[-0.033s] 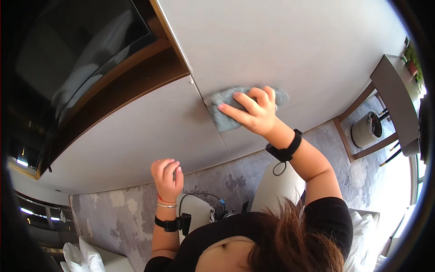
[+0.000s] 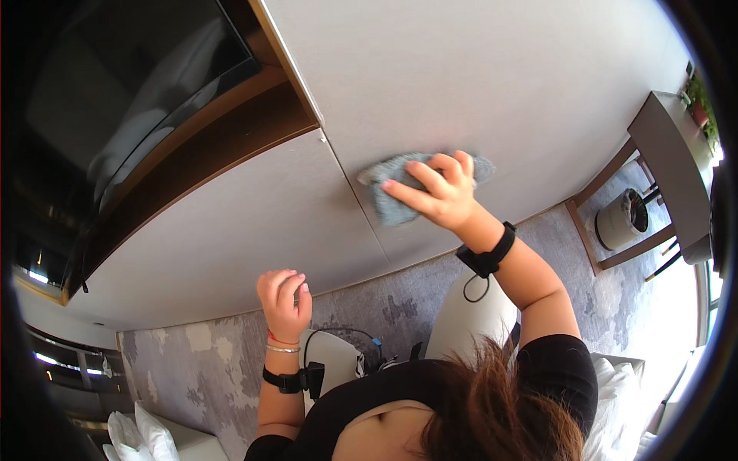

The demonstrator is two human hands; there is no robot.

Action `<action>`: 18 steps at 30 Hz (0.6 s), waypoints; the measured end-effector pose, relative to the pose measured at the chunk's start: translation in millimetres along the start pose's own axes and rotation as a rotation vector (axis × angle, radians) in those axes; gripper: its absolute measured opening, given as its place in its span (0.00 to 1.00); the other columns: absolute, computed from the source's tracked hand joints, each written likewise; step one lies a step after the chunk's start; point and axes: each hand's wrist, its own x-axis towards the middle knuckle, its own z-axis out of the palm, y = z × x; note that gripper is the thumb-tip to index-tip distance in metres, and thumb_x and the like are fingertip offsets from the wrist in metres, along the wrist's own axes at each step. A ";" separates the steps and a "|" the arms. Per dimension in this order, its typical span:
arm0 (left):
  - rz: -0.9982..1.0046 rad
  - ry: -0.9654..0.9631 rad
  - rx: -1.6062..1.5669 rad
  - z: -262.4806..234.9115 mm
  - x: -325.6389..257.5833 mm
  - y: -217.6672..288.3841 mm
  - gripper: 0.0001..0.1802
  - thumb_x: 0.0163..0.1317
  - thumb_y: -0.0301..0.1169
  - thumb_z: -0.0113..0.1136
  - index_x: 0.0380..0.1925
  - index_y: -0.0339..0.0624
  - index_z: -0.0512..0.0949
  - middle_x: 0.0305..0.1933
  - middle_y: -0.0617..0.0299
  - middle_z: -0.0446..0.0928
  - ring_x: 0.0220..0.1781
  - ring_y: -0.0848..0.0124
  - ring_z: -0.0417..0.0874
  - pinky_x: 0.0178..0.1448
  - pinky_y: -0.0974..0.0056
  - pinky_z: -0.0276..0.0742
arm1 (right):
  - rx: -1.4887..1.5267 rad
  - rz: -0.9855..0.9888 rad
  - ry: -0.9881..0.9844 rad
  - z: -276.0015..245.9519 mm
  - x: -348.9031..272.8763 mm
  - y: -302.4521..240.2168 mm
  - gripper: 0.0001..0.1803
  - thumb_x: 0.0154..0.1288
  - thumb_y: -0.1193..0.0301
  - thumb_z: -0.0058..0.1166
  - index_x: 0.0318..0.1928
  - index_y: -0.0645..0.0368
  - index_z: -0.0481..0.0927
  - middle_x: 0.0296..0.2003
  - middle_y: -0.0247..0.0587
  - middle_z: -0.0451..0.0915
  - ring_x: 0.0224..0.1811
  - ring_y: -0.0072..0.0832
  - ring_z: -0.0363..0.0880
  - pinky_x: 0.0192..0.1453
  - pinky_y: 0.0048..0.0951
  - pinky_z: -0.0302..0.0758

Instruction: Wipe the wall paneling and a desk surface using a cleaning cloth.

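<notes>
The right hand (image 2: 446, 192) grips a fleecy blue-grey cleaning cloth (image 2: 393, 201) from above, its bent fingers spread across the pile and bearing down toward the pale wall panel (image 2: 492, 84). That spread probably shares the pressure over a broad patch of fabric, so the cloth lies fairly flat instead of balling up under the palm; the thumb is hidden, so how it helps cannot be told. The cloth's left end sits just right of the vertical seam (image 2: 357, 197) between two panels, and its other end pokes out beyond the knuckles — likely spare fabric that the fingers do not cover.

The left hand (image 2: 284, 300) hangs apart from the wall, loosely curled, with nothing visible in it; one hand seems enough for so light a thing. A silver bangle (image 2: 282, 349) circles that wrist, and a black strap (image 2: 292, 380) sits farther down the forearm, presumably there to keep its small box steady on the arm. A similar black wristband (image 2: 500, 250) wraps the right arm, a thin cord loop dangling from it.

At upper left, a dark television (image 2: 138, 92) is set in a brown-edged niche (image 2: 238, 138). To the right, a waste bin (image 2: 616, 223) stands beneath a desk (image 2: 676, 169) — tucked there, perhaps, to leave the patterned carpet (image 2: 400, 288) free for walking.
</notes>
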 end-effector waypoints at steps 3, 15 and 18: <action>0.032 0.002 -0.007 1.7 1.6 4.4 0.12 0.51 0.22 0.58 0.37 0.45 0.76 0.44 0.61 0.73 0.47 0.58 0.72 0.54 0.52 0.67 | -0.113 0.195 0.002 -17.6 -68.8 34.5 0.25 0.42 0.69 0.58 0.46 0.35 0.79 0.44 0.29 0.73 0.41 0.27 0.68 0.45 0.35 0.63; 0.306 0.068 -0.019 13.8 85.0 37.7 0.13 0.53 0.21 0.56 0.40 0.43 0.73 0.46 0.58 0.72 0.46 0.59 0.72 0.55 0.51 0.67 | -0.043 0.500 0.330 26.8 36.9 -40.0 0.21 0.47 0.65 0.54 0.46 0.35 0.82 0.42 0.36 0.73 0.39 0.31 0.69 0.39 0.33 0.64; 0.362 0.075 0.008 16.1 94.4 42.9 0.12 0.53 0.21 0.56 0.39 0.43 0.73 0.46 0.58 0.72 0.45 0.59 0.73 0.57 0.50 0.66 | -0.019 0.532 0.365 27.5 10.3 -30.9 0.22 0.43 0.64 0.59 0.45 0.33 0.82 0.41 0.36 0.72 0.39 0.32 0.69 0.39 0.32 0.65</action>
